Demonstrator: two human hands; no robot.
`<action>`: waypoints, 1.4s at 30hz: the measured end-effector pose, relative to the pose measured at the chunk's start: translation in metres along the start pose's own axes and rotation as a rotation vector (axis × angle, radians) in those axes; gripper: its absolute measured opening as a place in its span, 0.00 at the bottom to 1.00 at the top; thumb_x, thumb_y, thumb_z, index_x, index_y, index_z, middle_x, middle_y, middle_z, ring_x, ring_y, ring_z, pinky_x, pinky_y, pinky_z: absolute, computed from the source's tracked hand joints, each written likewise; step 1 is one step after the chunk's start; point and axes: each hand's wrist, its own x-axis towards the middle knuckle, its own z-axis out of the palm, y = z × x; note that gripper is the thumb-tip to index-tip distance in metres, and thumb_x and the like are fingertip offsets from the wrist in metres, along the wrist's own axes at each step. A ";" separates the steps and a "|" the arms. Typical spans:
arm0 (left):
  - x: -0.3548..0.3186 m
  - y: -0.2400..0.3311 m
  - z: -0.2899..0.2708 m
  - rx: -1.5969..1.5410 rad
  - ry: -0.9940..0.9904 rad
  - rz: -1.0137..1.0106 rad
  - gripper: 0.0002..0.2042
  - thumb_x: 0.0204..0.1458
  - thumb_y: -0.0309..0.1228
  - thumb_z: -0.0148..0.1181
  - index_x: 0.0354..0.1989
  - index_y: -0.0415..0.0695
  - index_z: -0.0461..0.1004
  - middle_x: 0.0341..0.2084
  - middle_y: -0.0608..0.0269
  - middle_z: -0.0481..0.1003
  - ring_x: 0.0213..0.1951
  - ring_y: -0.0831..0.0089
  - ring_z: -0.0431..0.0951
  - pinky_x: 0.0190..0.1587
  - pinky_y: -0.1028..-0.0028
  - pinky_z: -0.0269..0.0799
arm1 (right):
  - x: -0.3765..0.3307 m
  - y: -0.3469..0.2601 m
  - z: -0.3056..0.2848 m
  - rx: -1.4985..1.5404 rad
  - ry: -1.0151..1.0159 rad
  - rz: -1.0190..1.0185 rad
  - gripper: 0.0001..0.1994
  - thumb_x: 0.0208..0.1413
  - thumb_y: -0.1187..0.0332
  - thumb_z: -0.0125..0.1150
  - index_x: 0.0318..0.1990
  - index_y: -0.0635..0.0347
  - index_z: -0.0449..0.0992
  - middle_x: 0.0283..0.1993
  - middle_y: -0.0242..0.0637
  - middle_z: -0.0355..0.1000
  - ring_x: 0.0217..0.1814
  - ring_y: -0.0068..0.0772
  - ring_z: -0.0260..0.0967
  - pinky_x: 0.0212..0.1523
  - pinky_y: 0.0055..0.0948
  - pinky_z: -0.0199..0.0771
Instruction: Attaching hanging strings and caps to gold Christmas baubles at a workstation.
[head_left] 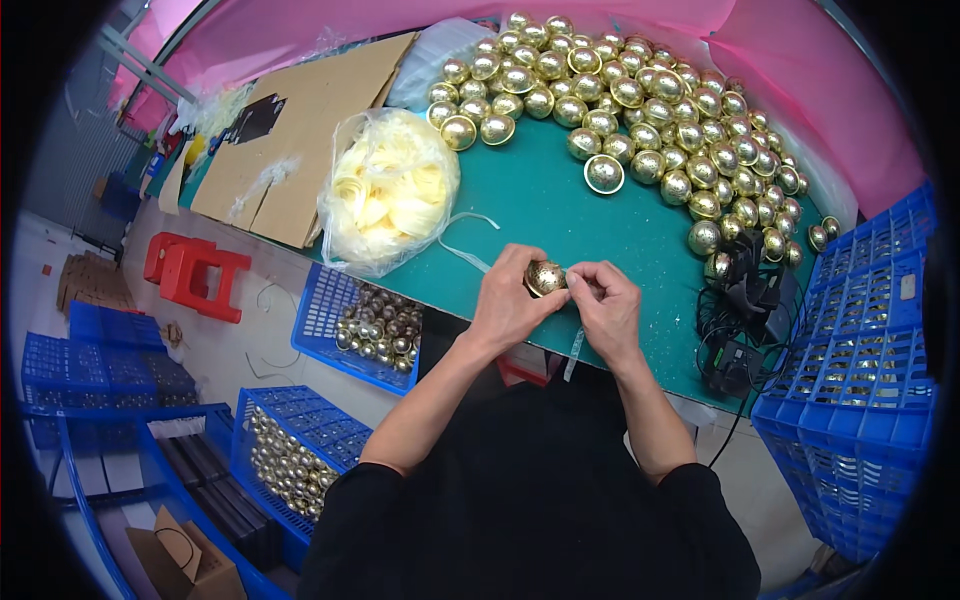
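Note:
My left hand is closed around a speckled gold ball, over the near edge of the green table. Against the ball's right side, my right hand pinches with thumb and forefinger. A narrow pale translucent strip hangs down beside the right hand, its upper end hidden by the fingers. Another thin pale strip lies on the table just left of my left hand. Beyond it sits a clear plastic bag full of pale yellow curled strips.
Many gold balls cover the table's far and right parts. Black devices with cables lie at the right edge. Cardboard is at left. Blue crates stand right; another ball-filled crate stands below left, near a red stool.

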 end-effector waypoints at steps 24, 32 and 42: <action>-0.017 -0.004 0.001 -0.398 -0.059 -0.097 0.12 0.56 0.25 0.69 0.47 0.38 0.82 0.47 0.58 0.77 0.37 0.77 0.76 0.37 0.77 0.72 | 0.002 -0.010 -0.010 -0.135 -0.106 -0.052 0.06 0.56 0.76 0.69 0.40 0.64 0.87 0.31 0.38 0.79 0.30 0.26 0.75 0.31 0.27 0.73; -0.021 -0.002 0.002 -0.468 0.023 -0.144 0.06 0.57 0.21 0.67 0.42 0.38 0.83 0.44 0.61 0.76 0.30 0.83 0.70 0.31 0.80 0.67 | 0.004 -0.018 -0.011 -0.167 -0.234 -0.061 0.07 0.56 0.76 0.71 0.42 0.62 0.88 0.32 0.36 0.79 0.33 0.25 0.74 0.34 0.25 0.72; -0.022 -0.007 -0.002 -0.461 0.052 -0.055 0.02 0.64 0.21 0.58 0.39 0.36 0.76 0.41 0.62 0.75 0.36 0.80 0.74 0.39 0.78 0.71 | 0.003 -0.019 -0.010 -0.130 -0.255 0.031 0.09 0.57 0.75 0.71 0.45 0.63 0.87 0.32 0.34 0.79 0.32 0.21 0.72 0.32 0.22 0.69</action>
